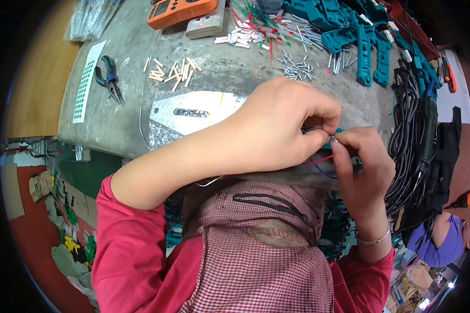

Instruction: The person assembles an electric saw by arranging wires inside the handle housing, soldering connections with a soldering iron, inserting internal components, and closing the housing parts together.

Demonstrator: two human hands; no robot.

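My left hand (290,122) reaches across the table, thumb and fingers closed in a pinch. My right hand (368,164) meets it fingertip to fingertip, also pinching. Between them are the ends of thin wires, mostly hidden by the fingers. A red wire (318,159) and a blue wire (326,171) run below the pinch. Part of a teal plastic piece (341,130) shows behind the fingertips. Beneath my left forearm lies a pointed metal plate (164,122) with a dark twisted piece (191,112) on it.
Pliers (108,81) and a sheet of green dots (87,83) lie at left. Beige sticks (178,72), screws (297,68) and teal housings (366,57) cover the far side, near an orange meter (180,10). Black cables (404,130) hang at right; a person (436,240) sits beyond.
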